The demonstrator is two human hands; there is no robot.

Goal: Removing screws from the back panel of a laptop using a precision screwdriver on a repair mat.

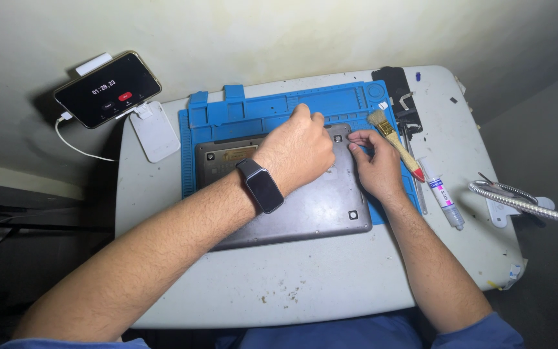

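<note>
Both hands pinched at laptop top edge, frame centre; contents unclear, likely tiny screw. Risk: fumbling it off mat, lost on table.

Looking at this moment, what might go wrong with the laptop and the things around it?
1. The upside-down laptop overhangs the blue repair mat toward the table's near edge; pressure from the left hand might shift it.
2. The right hand pinches something too small to identify at the laptop's far right corner; a tiny part could roll away there.
3. The brush and the tube lie beside the right wrist and may be knocked.
</note>
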